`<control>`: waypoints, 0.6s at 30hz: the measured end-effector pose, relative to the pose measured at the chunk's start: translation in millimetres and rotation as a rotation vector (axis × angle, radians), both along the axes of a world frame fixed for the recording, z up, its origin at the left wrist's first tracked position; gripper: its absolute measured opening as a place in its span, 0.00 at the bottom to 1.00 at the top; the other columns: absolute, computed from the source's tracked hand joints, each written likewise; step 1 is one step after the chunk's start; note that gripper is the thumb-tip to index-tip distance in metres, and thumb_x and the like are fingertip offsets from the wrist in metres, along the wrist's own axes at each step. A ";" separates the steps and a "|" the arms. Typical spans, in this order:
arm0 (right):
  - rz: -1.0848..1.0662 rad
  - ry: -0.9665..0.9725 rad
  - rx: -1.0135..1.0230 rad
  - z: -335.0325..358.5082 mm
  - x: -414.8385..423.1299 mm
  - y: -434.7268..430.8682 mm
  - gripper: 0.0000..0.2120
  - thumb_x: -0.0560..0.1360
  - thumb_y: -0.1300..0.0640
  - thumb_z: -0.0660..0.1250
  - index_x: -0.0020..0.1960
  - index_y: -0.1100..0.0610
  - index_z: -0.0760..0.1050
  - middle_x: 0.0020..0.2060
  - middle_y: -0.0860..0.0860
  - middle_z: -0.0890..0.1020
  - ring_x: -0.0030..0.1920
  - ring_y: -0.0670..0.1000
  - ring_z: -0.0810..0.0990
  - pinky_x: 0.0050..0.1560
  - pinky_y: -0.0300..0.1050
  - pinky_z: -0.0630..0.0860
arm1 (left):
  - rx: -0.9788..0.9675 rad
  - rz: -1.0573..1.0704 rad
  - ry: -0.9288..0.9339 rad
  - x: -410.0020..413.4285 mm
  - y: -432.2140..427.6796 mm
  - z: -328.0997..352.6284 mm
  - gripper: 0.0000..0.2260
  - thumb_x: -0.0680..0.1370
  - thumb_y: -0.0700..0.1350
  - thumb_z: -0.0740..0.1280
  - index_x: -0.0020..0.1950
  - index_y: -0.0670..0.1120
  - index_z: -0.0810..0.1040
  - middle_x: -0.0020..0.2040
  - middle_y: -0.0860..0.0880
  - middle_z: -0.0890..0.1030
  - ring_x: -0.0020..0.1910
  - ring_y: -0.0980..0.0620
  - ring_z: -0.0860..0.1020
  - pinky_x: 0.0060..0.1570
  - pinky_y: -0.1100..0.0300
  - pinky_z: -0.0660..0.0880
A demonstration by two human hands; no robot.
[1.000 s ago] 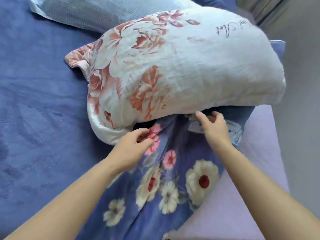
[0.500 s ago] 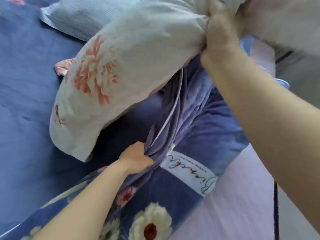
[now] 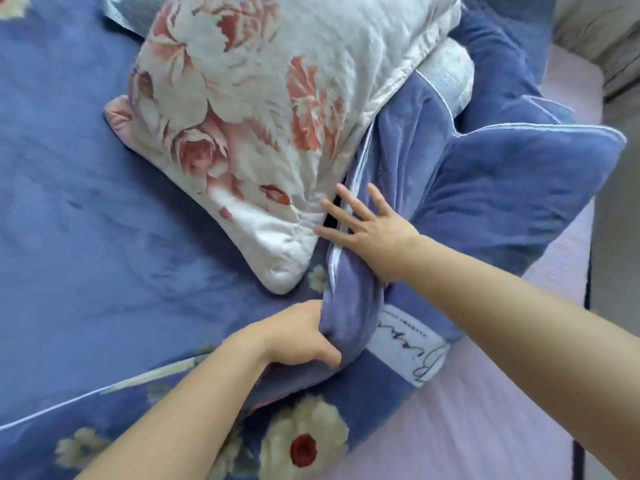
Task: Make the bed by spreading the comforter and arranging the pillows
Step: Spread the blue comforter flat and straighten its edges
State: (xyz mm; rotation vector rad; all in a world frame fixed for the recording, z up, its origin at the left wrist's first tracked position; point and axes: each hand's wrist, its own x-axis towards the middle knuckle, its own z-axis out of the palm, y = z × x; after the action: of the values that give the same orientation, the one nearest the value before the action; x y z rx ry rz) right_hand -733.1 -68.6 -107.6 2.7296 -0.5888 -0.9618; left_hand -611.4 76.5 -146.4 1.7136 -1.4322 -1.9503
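Observation:
A white pillow with pink and red flowers (image 3: 263,109) lies tilted across the blue bed, its lower corner near my hands. Under and beside it the blue floral comforter (image 3: 502,188) is bunched up, with white piping and a white script label. My left hand (image 3: 298,336) is shut on a rolled fold of the comforter just below the pillow's corner. My right hand (image 3: 367,225) is open with fingers spread, resting flat on the comforter edge right beside the pillow, touching its seam.
A second pale pillow (image 3: 446,74) peeks out behind the floral one, and another light one (image 3: 121,12) shows at the top left. The lilac sheet (image 3: 467,427) covers the mattress at the right. The bed's right edge and grey floor (image 3: 620,271) lie beyond.
My right hand let go of the raised pillow, which dropped back onto the bed, and came down open onto the comforter. My left hand kept its grip on the comforter fold.

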 end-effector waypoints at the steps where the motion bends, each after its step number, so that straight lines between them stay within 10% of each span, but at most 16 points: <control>1: 0.090 0.151 -0.011 -1.0 2.3 10.2 0.38 0.76 0.54 0.63 0.78 0.45 0.45 0.78 0.54 0.38 0.76 0.60 0.33 0.73 0.66 0.36 | 0.013 -0.035 0.004 -6.6 5.0 3.5 0.16 0.62 0.46 0.72 0.49 0.51 0.77 0.45 0.53 0.83 0.45 0.54 0.81 0.49 0.51 0.78; 5: 0.050 0.541 0.045 -8.1 -12.9 52.4 0.27 0.75 0.49 0.64 0.73 0.52 0.65 0.77 0.53 0.59 0.78 0.57 0.42 0.74 0.62 0.37 | 0.110 0.036 -0.021 -22.4 42.8 -2.5 0.30 0.60 0.52 0.74 0.60 0.57 0.69 0.50 0.56 0.79 0.49 0.54 0.77 0.51 0.49 0.77; 8: -0.146 0.462 0.163 -2.1 -41.9 87.1 0.10 0.66 0.47 0.70 0.43 0.50 0.75 0.51 0.52 0.80 0.67 0.53 0.72 0.70 0.50 0.57 | 0.133 -0.106 -0.221 -22.6 78.4 -11.3 0.44 0.53 0.64 0.75 0.66 0.66 0.59 0.58 0.54 0.72 0.59 0.50 0.72 0.59 0.48 0.72; 12: -0.316 0.330 0.331 4.5 -80.8 147.5 0.09 0.67 0.48 0.67 0.41 0.53 0.75 0.47 0.54 0.83 0.49 0.56 0.80 0.48 0.46 0.74 | 0.233 -0.292 -0.143 -37.7 116.3 -6.2 0.30 0.52 0.66 0.75 0.50 0.57 0.80 0.46 0.57 0.84 0.46 0.53 0.82 0.54 0.51 0.79; 18: -0.733 0.197 0.506 25.4 -146.7 260.3 0.14 0.57 0.49 0.71 0.23 0.55 0.69 0.17 0.50 0.71 0.27 0.53 0.68 0.27 0.43 0.64 | 0.367 -0.286 0.086 -86.9 246.6 -20.1 0.19 0.58 0.56 0.76 0.45 0.50 0.82 0.44 0.57 0.84 0.46 0.54 0.82 0.52 0.56 0.78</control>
State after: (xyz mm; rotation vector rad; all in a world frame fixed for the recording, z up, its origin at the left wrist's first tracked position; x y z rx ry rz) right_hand -879.8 191.7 -82.2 2.7852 -1.5481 -1.7147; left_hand -698.2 323.1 -166.5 1.6010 -1.4235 -2.5415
